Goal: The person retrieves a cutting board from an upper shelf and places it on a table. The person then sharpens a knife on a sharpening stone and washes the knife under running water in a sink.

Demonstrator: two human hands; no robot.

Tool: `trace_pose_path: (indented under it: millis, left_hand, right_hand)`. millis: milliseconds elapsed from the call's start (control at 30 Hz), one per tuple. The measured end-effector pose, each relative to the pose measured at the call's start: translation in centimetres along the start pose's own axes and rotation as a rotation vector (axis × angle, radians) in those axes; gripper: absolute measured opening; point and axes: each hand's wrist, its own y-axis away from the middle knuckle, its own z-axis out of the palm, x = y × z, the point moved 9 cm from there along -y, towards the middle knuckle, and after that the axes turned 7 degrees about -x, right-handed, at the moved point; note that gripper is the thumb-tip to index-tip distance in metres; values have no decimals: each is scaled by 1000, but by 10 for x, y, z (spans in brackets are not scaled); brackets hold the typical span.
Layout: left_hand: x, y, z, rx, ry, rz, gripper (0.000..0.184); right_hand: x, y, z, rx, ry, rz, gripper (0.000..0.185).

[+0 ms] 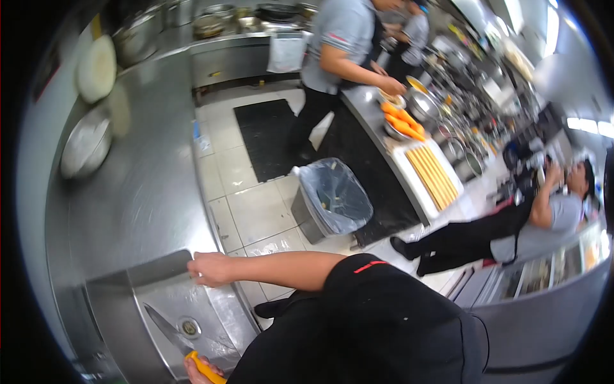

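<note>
My left hand (202, 371) is closed around the yellow handle of a knife (167, 328) at the bottom of the view. The blade points up and left over the basin of a metal sink (142, 274), beside the round drain (188, 327). My right hand (214, 269) reaches across to the sink's near corner, level with its rim. Its fingers are curled together; anything between them is too small or hidden to make out.
A steel counter (153, 166) runs beyond the sink, with a metal bowl (88, 144) against the wall. A lined trash bin (332, 198) stands on the tiled floor. A co-worker (339, 45) works at a table with carrots (403, 121); another person (543, 211) stands at right.
</note>
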Motion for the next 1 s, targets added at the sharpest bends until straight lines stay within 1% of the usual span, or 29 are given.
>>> trace_pose_path:
  millis: [67, 133, 167, 200, 233, 267, 300, 367, 433, 467, 500, 567, 633, 667, 700, 733, 767, 800, 833, 867, 900, 1000]
  left_hand:
    - [15, -18, 29, -209, -204, 67, 32]
    - [28, -30, 68, -449, -394, 174, 32]
    - [29, -28, 89, -567, -512, 93, 32]
    - [30, -16, 123, -626, -596, 61, 32]
    - [25, 5, 171, -681, -678, 30, 32]
    - [16, 26, 213, -732, -760, -1, 33]
    - [-3, 44, 240, -742, -648, -177, 34]
    - [-29, 96, 340, -913, -1161, -109, 33]
    - [-85, 84, 388, -1026, -1480, 185, 44]
    - [-80, 141, 452, -985, -1623, 307, 44]
    - [-105, 146, 486, -1078, -1686, 525, 44]
    - [-147, 158, 554, -1147, -1659, 811, 46]
    - [-180, 178, 628, -1196, -1574, 1051, 49]
    - [-196, 183, 665, -1196, -1554, 1099, 49]
    - [-212, 192, 701, -1196, -1528, 1145, 49]
    - [-225, 204, 738, -1173, -1545, 1161, 49]
    - [-238, 215, 773, -1146, -1560, 1173, 48]
    - [-254, 219, 806, -1122, -1589, 1211, 46]
    - [-266, 227, 837, -1115, -1554, 1266, 46]
    - [-281, 230, 868, -1085, -1640, 1235, 48]
    - [-293, 237, 896, -1098, -1673, 1176, 46]
    - [-326, 248, 956, -1028, -1774, 1130, 46]
  right_hand:
    - [60, 55, -23, 94, -66, 80, 16]
    - [105, 125, -32, 166, -37, 154, 14]
    - [125, 164, -33, 178, -44, 211, 14]
    - [152, 200, -25, 175, -29, 300, 16]
    - [181, 234, -14, 169, -15, 386, 19]
    - [211, 267, 3, 115, -9, 481, 26]
    - [240, 302, 23, 55, -5, 576, 33]
    - [277, 385, 49, 151, -91, 667, 48]
    - [311, 471, 83, 90, -246, 925, 58]
    - [326, 508, 99, 87, -210, 953, 60]
    - [340, 546, 115, 80, -179, 979, 62]
    - [366, 619, 147, 33, -248, 1014, 64]
    - [380, 700, 165, 293, -315, 1121, 64]
    - [367, 744, 164, 390, -434, 1178, 65]
    - [364, 781, 171, 475, -455, 1230, 67]
    - [346, 815, 167, 526, -504, 1280, 67]
    - [345, 845, 175, 575, -533, 1326, 69]
    - [339, 867, 176, 623, -566, 1342, 68]
    - [330, 887, 174, 671, -599, 1357, 68]
    - [325, 904, 172, 720, -630, 1371, 67]
    - [326, 916, 167, 768, -608, 1365, 67]
    - [329, 934, 140, 837, -614, 1271, 66]
